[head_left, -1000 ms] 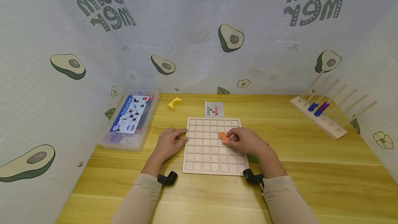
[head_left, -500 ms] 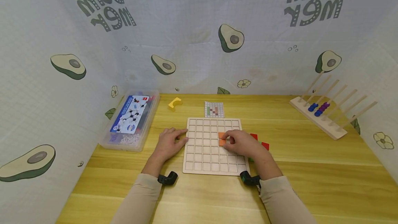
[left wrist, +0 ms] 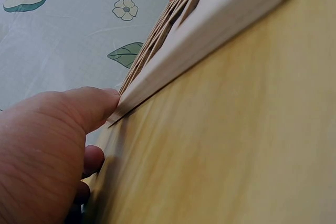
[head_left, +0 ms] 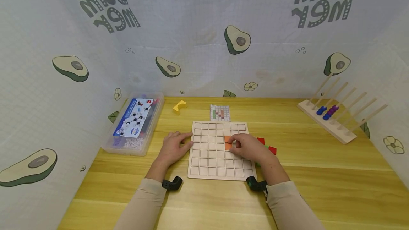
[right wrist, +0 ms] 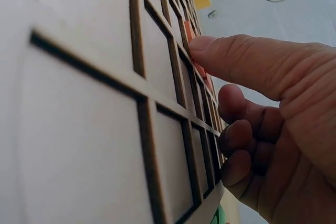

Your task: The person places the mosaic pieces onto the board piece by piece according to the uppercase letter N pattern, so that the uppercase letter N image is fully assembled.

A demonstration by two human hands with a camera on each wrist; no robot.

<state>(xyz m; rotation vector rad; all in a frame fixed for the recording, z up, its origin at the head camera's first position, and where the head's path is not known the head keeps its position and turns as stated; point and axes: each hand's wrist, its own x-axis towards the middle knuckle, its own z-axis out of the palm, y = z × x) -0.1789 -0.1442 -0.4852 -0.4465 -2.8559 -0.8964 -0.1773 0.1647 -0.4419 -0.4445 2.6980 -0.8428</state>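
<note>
- Table [head_left: 207, 203]: serving as your flat work surface, supporting everything listed below.
- Grid board [head_left: 212, 153]: lying flat and directly before you, presumably centred so both hands are reaching it evenly.
- Storage box [head_left: 134, 118] and peg rack [head_left: 327, 121]: standing well apart at left and right, probably to be leaving your reach unobstructed.
- Left hand [head_left: 172, 147]: gripping nothing; your thumb and forefinger are touching the board's left edge, likely steadying it.
- Right hand [head_left: 249, 146]: your thumb and forefinger are pinching the lower orange tile [head_left: 228, 146] at its cell, apparently aligning it; your other fingers are curling clear.
- Pattern card [head_left: 219, 113]: lying just beyond the board's far edge, seemingly for easy comparison.
- Yellow arch [head_left: 179, 106]: resting beyond the board, apparently unused.
- Red pieces [head_left: 272, 150]: waiting beside the board's right edge, conveniently near your picking hand.
- Upper orange tile [head_left: 227, 139]: occupying the adjoining cell; full seating of the lower one is remaining unconfirmed.
</note>
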